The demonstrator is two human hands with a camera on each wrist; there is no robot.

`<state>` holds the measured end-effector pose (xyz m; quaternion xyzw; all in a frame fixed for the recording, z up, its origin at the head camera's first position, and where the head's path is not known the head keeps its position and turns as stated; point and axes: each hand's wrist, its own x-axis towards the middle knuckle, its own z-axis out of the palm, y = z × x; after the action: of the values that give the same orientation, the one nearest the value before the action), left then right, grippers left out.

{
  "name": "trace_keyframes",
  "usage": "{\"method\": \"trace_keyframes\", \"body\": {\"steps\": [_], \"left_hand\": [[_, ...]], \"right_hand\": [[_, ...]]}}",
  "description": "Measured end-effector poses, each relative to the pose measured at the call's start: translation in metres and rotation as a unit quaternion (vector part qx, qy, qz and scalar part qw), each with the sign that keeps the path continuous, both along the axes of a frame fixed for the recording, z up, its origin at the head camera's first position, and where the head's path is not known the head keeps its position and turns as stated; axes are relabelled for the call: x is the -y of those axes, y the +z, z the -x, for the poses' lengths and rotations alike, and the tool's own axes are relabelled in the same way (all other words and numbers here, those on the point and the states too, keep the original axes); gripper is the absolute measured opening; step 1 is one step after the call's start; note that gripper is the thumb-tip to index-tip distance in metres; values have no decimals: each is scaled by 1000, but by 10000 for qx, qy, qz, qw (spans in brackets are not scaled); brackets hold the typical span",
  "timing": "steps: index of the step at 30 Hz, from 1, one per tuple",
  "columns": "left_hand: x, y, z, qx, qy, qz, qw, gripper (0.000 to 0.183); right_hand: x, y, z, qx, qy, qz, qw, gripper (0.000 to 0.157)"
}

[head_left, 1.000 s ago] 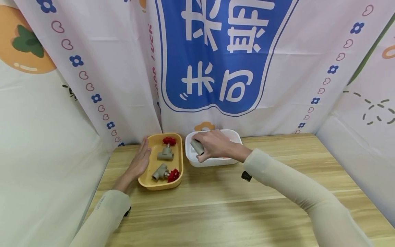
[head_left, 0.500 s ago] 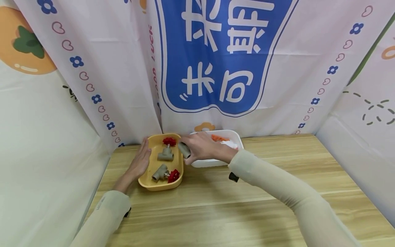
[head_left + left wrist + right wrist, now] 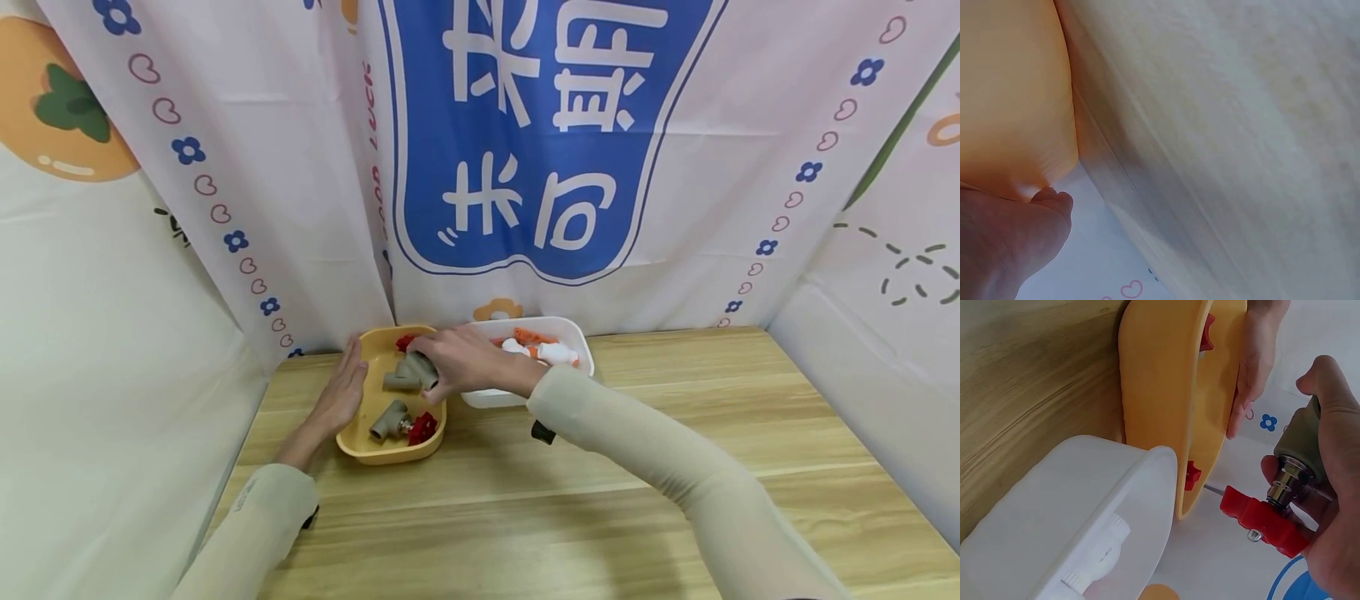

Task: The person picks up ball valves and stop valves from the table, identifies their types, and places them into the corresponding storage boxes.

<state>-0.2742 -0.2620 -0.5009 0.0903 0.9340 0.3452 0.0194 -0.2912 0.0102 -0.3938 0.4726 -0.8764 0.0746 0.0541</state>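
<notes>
My right hand (image 3: 468, 362) grips a grey valve (image 3: 1302, 440) with a red handwheel (image 3: 1263, 520), holding it above the yellow tray (image 3: 367, 410). In the head view that hand hides the valve's wheel. My left hand (image 3: 341, 396) lies along the tray's left wall with straight fingers. Inside the tray, a second grey valve (image 3: 400, 381) at the back is partly covered by the held one. Toward the front lies another grey valve (image 3: 390, 420), its red handwheel (image 3: 422, 428) pointing right.
A white tray (image 3: 491, 400) stands just right of the yellow one. It contains white pipe fittings (image 3: 557, 354) and orange pieces (image 3: 531, 336). Both trays sit at the back of a wooden table (image 3: 480, 517), against a printed curtain (image 3: 330, 275).
My right hand has carried the grey valve left, from over the white tray to over the yellow tray, uncovering the white tray's contents. My left hand has stayed put.
</notes>
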Motion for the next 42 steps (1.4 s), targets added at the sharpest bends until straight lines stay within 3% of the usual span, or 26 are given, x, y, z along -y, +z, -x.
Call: {"method": "trace_keyframes", "body": {"steps": [19, 30, 42], "left_hand": [[2, 0, -1, -116, -61, -63, 9999, 63], [2, -1, 1, -59, -46, -8, 10000, 63], [2, -4, 2, -85, -4, -24, 10000, 62]], "right_hand": [[39, -16, 16, 670, 466, 80, 9966, 66], [47, -28, 22, 864, 337, -237, 9954, 69], [54, -30, 24, 982, 365, -724, 9919, 73]]}}
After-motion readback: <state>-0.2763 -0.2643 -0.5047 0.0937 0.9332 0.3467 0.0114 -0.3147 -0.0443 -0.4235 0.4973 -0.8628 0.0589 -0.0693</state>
